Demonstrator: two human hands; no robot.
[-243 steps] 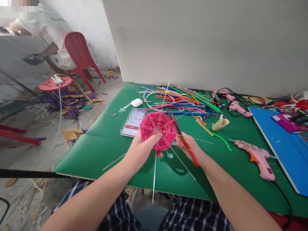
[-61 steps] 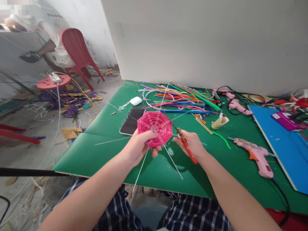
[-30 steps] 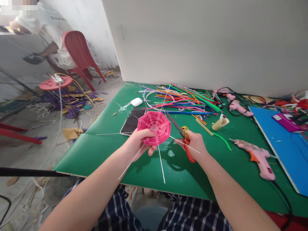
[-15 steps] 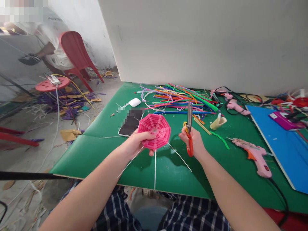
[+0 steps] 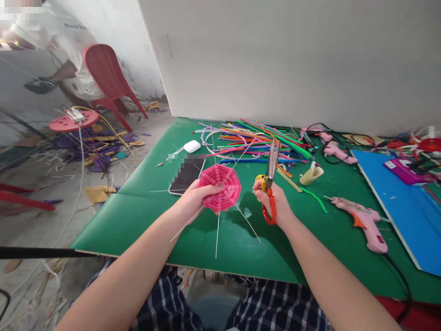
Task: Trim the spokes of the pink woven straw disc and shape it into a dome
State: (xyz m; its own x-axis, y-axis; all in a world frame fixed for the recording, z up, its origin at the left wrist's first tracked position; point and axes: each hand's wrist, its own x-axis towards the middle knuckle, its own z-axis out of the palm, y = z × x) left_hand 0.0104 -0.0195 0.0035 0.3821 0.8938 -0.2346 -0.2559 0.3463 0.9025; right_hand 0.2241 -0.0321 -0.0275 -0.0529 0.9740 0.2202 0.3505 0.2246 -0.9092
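Observation:
A pink octagonal woven disc [image 5: 223, 187], with thin white wires sticking out around its rim, is pinched in my left hand [image 5: 195, 197], the thumb lying across its face. My right hand [image 5: 275, 202] grips a pair of scissors [image 5: 272, 172] with one red and one yellow handle, blades pointing up and slightly parted. The scissors stay apart from the disc, to its right. Behind the disc, a phone [image 5: 188, 177] lies on the green table [image 5: 138, 220], and a heap of colourful pipe cleaners [image 5: 255, 142] spreads beyond.
To the right are a pink glue gun [image 5: 365, 220], a blue board [image 5: 389, 202] and a beige cup [image 5: 312, 175]. A white case [image 5: 192, 146] sits near the phone. A white panel [image 5: 275, 59] stands along the back. On the left, a person sits on a red chair [image 5: 103, 78].
The scissors have turned so their blades show spread apart, with more of the yellow handle visible. The disc has tilted and shifted slightly left in my left hand.

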